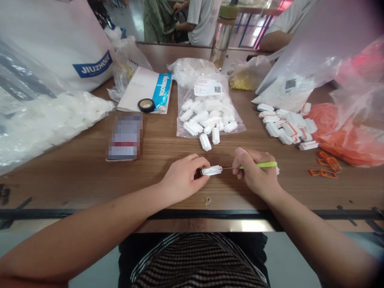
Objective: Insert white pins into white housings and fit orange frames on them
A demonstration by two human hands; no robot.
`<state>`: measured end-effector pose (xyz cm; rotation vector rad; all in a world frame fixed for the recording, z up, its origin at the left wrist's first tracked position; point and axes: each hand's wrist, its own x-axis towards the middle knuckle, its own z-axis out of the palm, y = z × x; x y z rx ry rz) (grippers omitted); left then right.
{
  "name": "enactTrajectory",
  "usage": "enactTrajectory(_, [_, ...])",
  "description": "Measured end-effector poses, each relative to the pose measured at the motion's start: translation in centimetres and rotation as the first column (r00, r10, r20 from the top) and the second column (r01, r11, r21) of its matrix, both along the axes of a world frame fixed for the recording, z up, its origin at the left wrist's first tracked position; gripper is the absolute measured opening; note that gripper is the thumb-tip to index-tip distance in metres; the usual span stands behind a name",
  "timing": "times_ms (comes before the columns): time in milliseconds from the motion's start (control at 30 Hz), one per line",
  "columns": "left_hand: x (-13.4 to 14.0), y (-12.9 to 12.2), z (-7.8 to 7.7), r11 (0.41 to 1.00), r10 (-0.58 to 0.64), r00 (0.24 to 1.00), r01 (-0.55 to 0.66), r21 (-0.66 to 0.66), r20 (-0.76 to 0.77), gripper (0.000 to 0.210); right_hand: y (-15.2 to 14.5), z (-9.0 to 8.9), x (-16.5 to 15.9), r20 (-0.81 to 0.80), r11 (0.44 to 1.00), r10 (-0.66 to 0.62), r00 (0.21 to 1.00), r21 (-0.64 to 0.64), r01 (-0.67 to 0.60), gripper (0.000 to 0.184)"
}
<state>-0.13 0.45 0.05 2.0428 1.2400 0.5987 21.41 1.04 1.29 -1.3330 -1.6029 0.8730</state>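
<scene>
My left hand [187, 176] pinches one end of a white plastic connector housing [211, 171], whose face shows rows of small holes. My right hand [255, 170] grips a thin pick with a bright green handle [267, 164]. The metal shaft of the pick points left, and its tip meets the housing's right end; whether it goes inside I cannot tell. Something small and white shows at the back edge of my right hand, too hidden to name. Just beyond my hands, two loose white housings [205, 142] lie in front of a clear bag [181, 90] of similar housings.
Housings with orange inserts [289, 129] are heaped at right, near loose orange frames [328, 173] and a bag of orange parts [354, 138]. At left lie a phone [124, 136], a notebook [141, 86] with black tape [146, 105], and large bags [54, 124]. A bottle [222, 38] stands behind.
</scene>
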Motion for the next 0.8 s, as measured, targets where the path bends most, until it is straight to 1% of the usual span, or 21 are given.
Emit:
enactTrajectory(300, [-0.01, -0.06, 0.01, 1.000, -0.007, 1.000, 0.007, 0.019, 0.015, 0.013, -0.07, 0.38, -0.26, 0.110, 1.000, 0.008, 0.994, 0.011, -0.010, 0.049])
enactTrajectory(400, [0.03, -0.06, -0.01, 1.000, -0.003, 1.000, 0.002, 0.025, 0.014, 0.014, -0.20, 0.67, -0.57, 0.203, 0.996, 0.025, 0.979, 0.078, -0.042, 0.048])
enactTrajectory(533, [0.06, -0.06, -0.13, 1.000, 0.000, 1.000, -0.001, 0.028, 0.018, 0.014, -0.43, 0.85, -0.87, 0.341, 0.973, 0.075, 0.937, 0.182, -0.144, 0.046])
enactTrajectory(567, [0.06, -0.07, -0.14, 1.000, 0.000, 1.000, 0.000, 0.026, 0.017, 0.014, -0.46, 0.81, -0.82, 0.338, 0.969, 0.084, 0.938, 0.191, -0.155, 0.046])
enactTrajectory(633, [0.04, -0.08, -0.12, 1.000, -0.002, 1.000, 0.002, 0.019, 0.009, 0.015, -0.50, 0.68, -0.57, 0.270, 0.975, 0.093, 0.958, 0.171, -0.143, 0.046])
enactTrajectory(733, [0.00, -0.12, -0.01, 1.000, -0.001, 1.000, 0.000, 0.015, 0.003, 0.015, -0.50, 0.48, -0.09, 0.106, 0.992, 0.050, 0.993, 0.107, -0.061, 0.049])
enactTrajectory(800, [-0.03, -0.13, 0.05, 1.000, -0.001, 1.000, 0.001, 0.012, 0.004, 0.015, -0.48, 0.41, 0.05, 0.050, 0.997, 0.011, 0.999, 0.075, -0.015, 0.049])
